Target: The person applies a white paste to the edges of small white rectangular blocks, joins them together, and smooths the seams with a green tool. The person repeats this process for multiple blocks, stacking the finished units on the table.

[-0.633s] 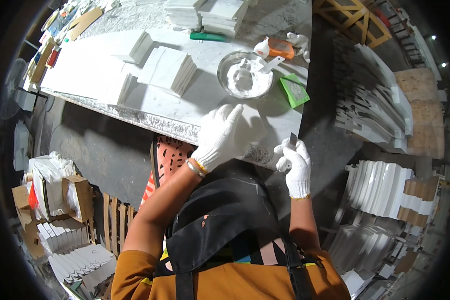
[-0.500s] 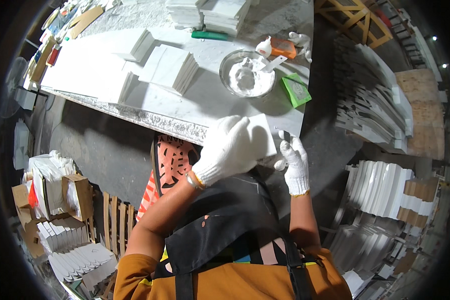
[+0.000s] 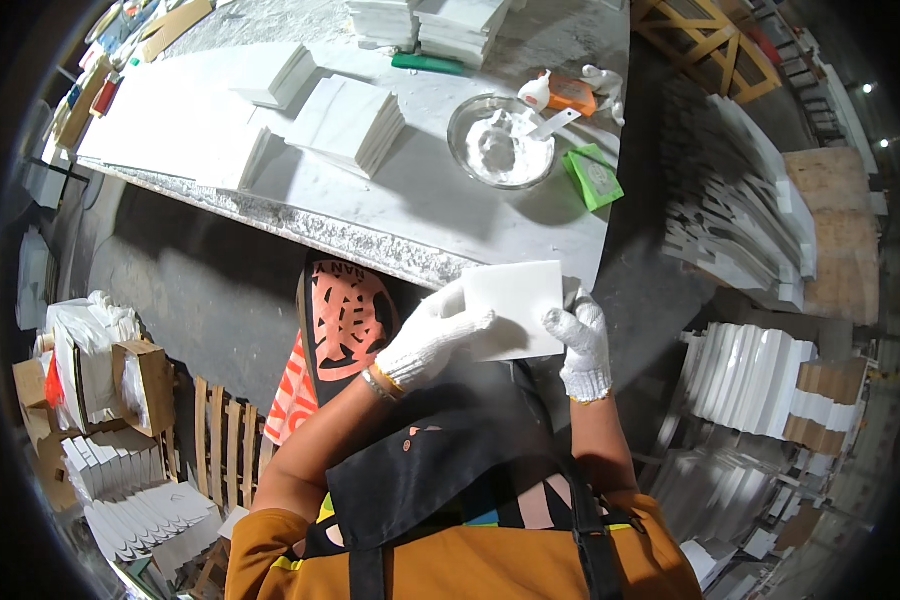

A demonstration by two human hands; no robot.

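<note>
White knit gloves (image 3: pixel 425 345) cover the left hand (image 3: pixel 435 335) and right hand (image 3: pixel 584 345), whose fingers grip opposite edges of a white tile (image 3: pixel 515 295) at centre frame, before a bowl (image 3: pixel 457 155), green box (image 3: pixel 592 178) and, upper centre, stacked slabs (image 3: pixel 457 25).

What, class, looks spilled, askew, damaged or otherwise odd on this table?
The near edge of the table looks rough and speckled, unlike its smoother top; residue or damage, I cannot tell. The green box sits aslant close to the right side, so it looks precariously placed.
</note>
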